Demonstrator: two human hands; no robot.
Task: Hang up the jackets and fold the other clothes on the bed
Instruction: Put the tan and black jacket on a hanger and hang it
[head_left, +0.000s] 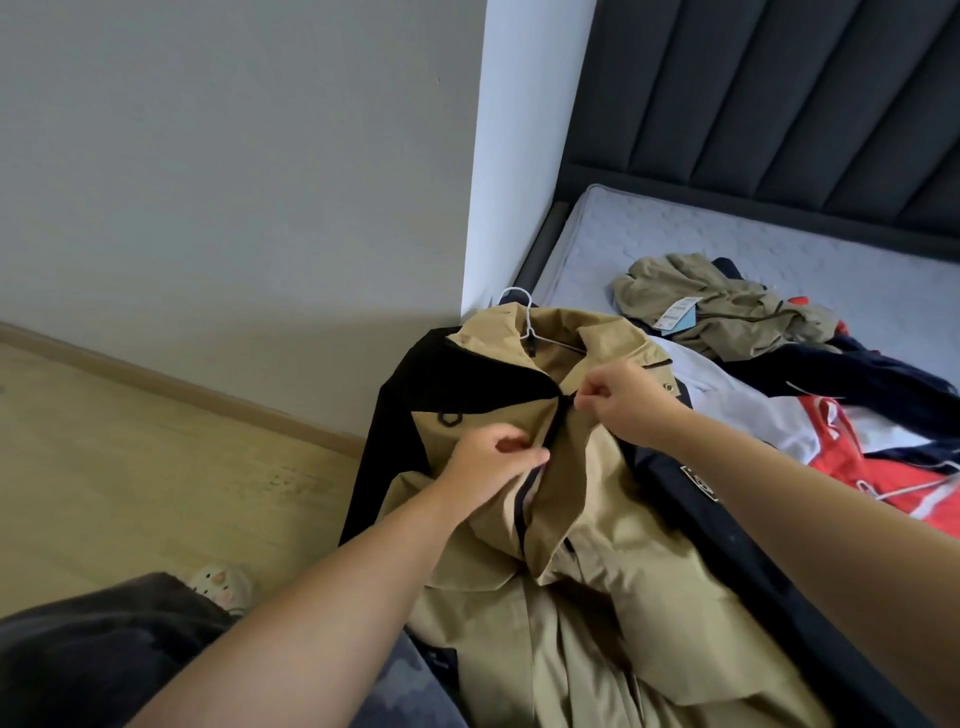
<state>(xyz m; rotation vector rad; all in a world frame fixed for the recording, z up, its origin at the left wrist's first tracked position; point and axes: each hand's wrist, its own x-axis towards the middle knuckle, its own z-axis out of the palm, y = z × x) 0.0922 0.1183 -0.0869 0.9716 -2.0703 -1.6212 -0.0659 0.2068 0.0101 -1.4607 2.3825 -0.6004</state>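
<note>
While the tan and black jacket (597, 571) lies front up on the near edge of the bed (727, 234), both hands work at its chest. A white hanger (524, 312) sits inside the collar, with its hook poking out past the top. The left hand (488, 457) reaches in from below, fingers curled, and pinches the left front edge beside the dark zip. The right hand (623, 400) comes in from the right side, higher up near the collar, bunched tight and pinching the cloth at the top of the zip. Both arms are bare and stretched forward. Farther back on the bed lie a crumpled khaki top (727, 306) with a paper tag and a red, white and navy jacket (857, 415). A dark padded headboard (779, 104) stands behind them. A wood floor (130, 467) and a slipper (223, 582) show on the left.
</note>
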